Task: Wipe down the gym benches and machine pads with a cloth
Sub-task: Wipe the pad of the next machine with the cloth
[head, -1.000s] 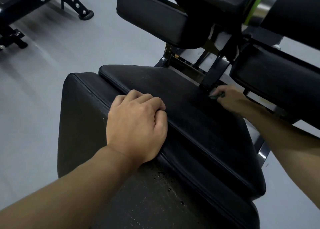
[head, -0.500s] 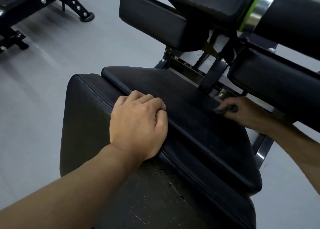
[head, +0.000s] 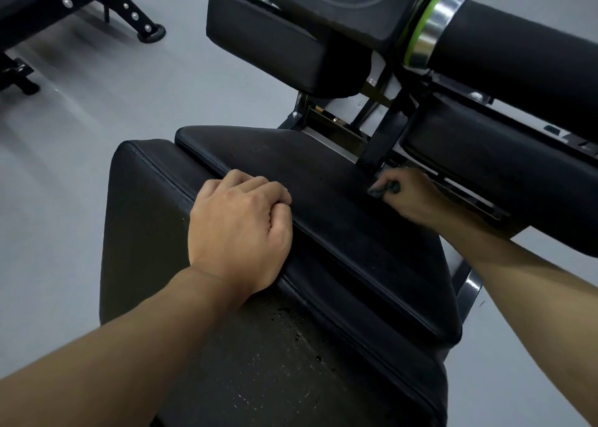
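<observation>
While on seat pad point(head: 323, 174), crumpled cloth point(head: 383, 189)

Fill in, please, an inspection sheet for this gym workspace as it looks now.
Surface: black seat pad; pale specks or droplets on the lower pad in front of it.
Job's things: dark cloth, bunched, pressed on the seat pad's far right edge.
Clutter: nothing seen.
Grippers: left hand rests on the seat pad's near edge, fingers curled, holding nothing; right hand grips the cloth.
Cables: nothing seen.
Surroundings: grey floor; roller pad with green and chrome collar, upper right; another machine's black frame, upper left.
</observation>
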